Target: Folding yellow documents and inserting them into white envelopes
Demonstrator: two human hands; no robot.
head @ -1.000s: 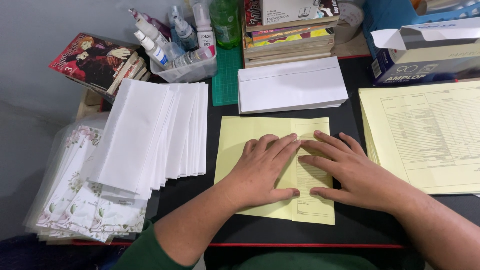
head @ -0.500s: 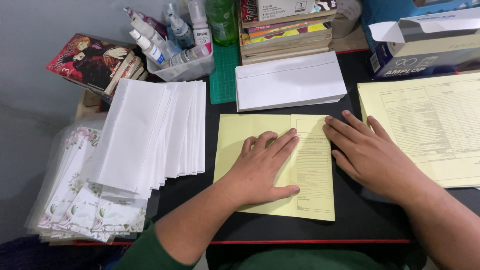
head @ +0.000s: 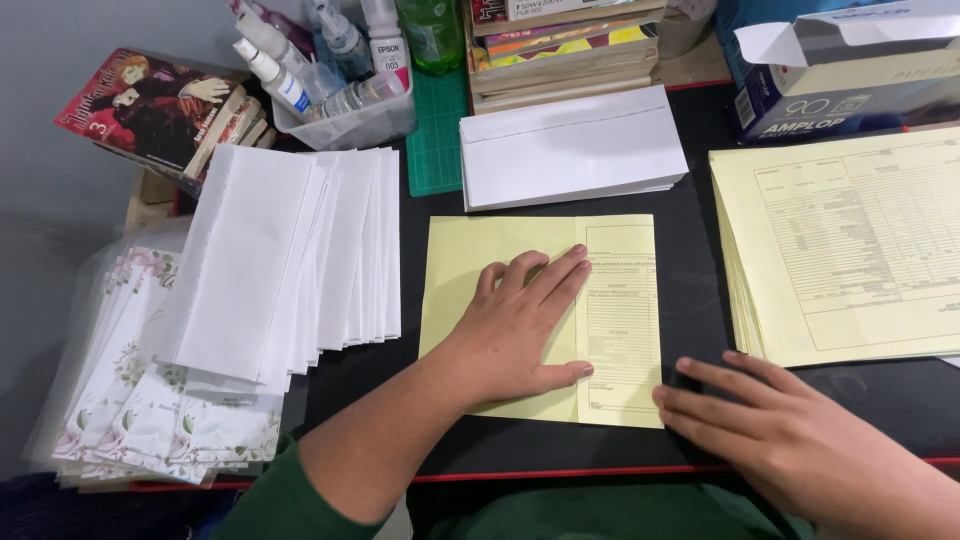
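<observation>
We press our left hand [head: 515, 330], fingers spread flat, on the folded yellow sheet [head: 540, 315] mid-table [head: 690, 260], while our right hand [head: 780, 440] lies open and empty at its lower right corner, where such thin, limp, easily creased paper probably lifts best.

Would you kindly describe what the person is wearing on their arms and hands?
Both hands are bare: the left hand and right hand show no gloves, rings or watch. The left arm has a dark green sleeve pushed up near the elbow; the right forearm is uncovered.
</observation>
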